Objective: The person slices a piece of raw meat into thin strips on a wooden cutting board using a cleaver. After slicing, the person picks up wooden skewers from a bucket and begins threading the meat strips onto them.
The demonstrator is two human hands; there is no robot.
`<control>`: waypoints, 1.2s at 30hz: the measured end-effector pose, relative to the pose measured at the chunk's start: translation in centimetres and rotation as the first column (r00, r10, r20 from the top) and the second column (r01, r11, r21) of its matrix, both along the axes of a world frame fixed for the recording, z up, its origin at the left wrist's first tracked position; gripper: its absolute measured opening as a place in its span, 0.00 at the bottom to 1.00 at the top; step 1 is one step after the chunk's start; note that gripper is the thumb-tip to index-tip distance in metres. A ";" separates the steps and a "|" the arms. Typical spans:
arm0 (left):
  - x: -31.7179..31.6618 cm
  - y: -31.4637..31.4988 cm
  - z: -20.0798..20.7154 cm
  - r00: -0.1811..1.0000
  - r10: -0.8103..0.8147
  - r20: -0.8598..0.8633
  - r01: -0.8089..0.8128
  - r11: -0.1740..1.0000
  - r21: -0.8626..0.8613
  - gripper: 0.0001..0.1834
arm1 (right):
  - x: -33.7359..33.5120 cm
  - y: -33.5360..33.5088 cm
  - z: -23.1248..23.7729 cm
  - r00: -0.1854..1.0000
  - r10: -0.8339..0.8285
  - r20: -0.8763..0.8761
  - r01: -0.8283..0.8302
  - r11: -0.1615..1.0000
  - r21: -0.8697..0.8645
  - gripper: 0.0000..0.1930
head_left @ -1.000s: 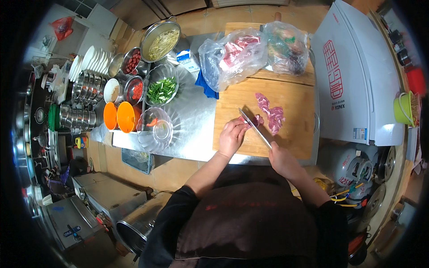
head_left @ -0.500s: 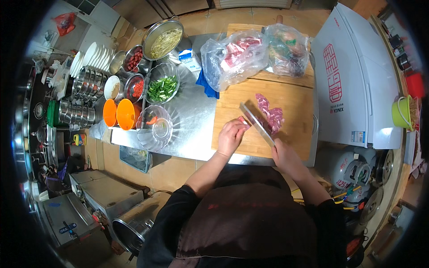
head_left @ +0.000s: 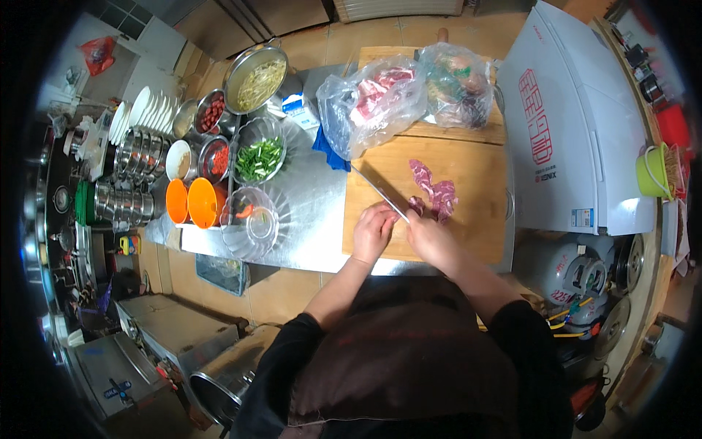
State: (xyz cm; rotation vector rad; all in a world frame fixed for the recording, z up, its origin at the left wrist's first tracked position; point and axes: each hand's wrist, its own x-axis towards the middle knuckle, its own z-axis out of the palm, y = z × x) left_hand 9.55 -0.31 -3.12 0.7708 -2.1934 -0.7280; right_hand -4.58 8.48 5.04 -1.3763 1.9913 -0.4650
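Observation:
My right hand [head_left: 430, 238] is wrapped round the handle of a kitchen knife [head_left: 377, 190]. Its blade slants up and to the left over the wooden cutting board [head_left: 468, 234]. Close against the blade's left side, my left hand [head_left: 374, 230] has its fingers curled in round a small piece of meat, mostly hidden by the fingers. Cut slices of red meat [head_left: 443, 196] lie on the board just beyond the right hand, partly overlapping. Farther back, a clear plastic bag [head_left: 340, 121] holds a larger chunk of raw meat [head_left: 382, 95].
Another filled plastic bag [head_left: 457, 84] sits at the board's far right. Left on the steel table [head_left: 303, 212] are a glass bowl of chopped greens [head_left: 259, 157], a nearly bare glass bowl [head_left: 252, 230], orange cups [head_left: 206, 203], a blue cloth [head_left: 330, 152]. A white fridge [head_left: 578, 132] stands right.
The knife has moved left and nearer to me, with my right hand now close to my left. A small meat piece shows right of the blade. The whole view has shifted slightly.

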 end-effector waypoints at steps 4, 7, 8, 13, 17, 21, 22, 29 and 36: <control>-0.3 0.0 -0.3 1.000 -0.003 -0.029 0.003 1.000 0.014 0.04 | -0.7 5.1 1.4 0.998 -0.028 0.056 0.026 0.999 0.039 0.10; -0.2 -0.1 -0.5 1.000 -0.012 -0.005 0.012 1.000 0.027 0.05 | -0.1 3.3 0.3 0.993 -0.098 0.067 0.096 0.995 0.036 0.08; -0.1 0.0 -0.5 1.000 -0.026 -0.004 0.026 0.999 0.022 0.06 | 0.3 1.5 -0.6 0.987 -0.143 0.074 0.136 0.987 0.087 0.08; 0.1 0.4 -0.2 0.999 -0.047 -0.016 0.047 0.999 0.011 0.06 | 0.6 -0.4 -3.3 0.997 -0.073 0.031 0.074 0.996 -0.039 0.06; 0.3 0.5 -0.3 0.999 -0.013 -0.034 0.012 0.999 -0.032 0.06 | -0.9 5.1 -2.7 0.997 -0.068 0.037 0.069 0.997 -0.030 0.08; 0.4 0.3 -1.1 0.998 -0.020 -0.053 0.020 1.000 -0.004 0.06 | -1.6 8.5 -1.8 0.999 -0.022 -0.035 0.017 0.990 -0.142 0.07; 0.6 0.3 -1.4 0.998 -0.010 -0.058 0.011 1.000 0.008 0.06 | -1.6 8.8 -1.5 0.997 -0.007 -0.075 -0.010 0.974 -0.226 0.07; 0.7 0.1 -2.7 0.997 0.006 -0.071 -0.011 0.997 -0.077 0.07 | -0.7 3.5 1.8 0.997 0.079 0.009 -0.080 0.994 0.072 0.09; 0.5 0.5 -1.9 0.997 -0.070 -0.029 0.070 0.998 -0.006 0.01 | -0.7 2.6 -0.9 0.994 0.056 0.095 -0.042 0.988 -0.152 0.11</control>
